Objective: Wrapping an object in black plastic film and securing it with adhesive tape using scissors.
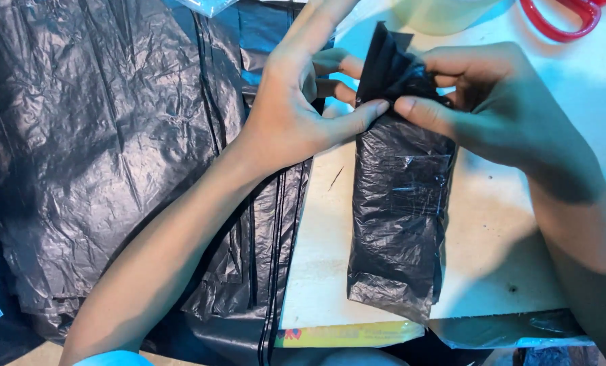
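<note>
Plastic sheets (99, 135), black and crinkled, lie stacked flat over the left part of the desk (506, 224), their edges hanging past its near side; the stack sits just beside the work area, within short reach of the left hand (296, 102). The left forearm crosses diagonally above this stack. The left hand is turned palm-in, its grip clamped on the top of the package (398, 203): the thumb presses the gathered plastic at the front while the curled fingers back it from behind, which keeps the folded end from springing open. The package is a long parcel wrapped in black plastic; it lies lengthwise on the pale desk between the two hands, its lower end reaching the near edge. A strip of clear tape appears to cross its middle, holding the wrap shut. The bunched flap (391, 61) at the top stands upright above the pinch point. The right hand (493, 102) mirrors the left, its grip closed on the same gathered end, thumb tip nearly touching the left thumb, so the fold is held from both sides. Red scissor handles (564, 20) rest at the far right edge, well apart from the hands.
</note>
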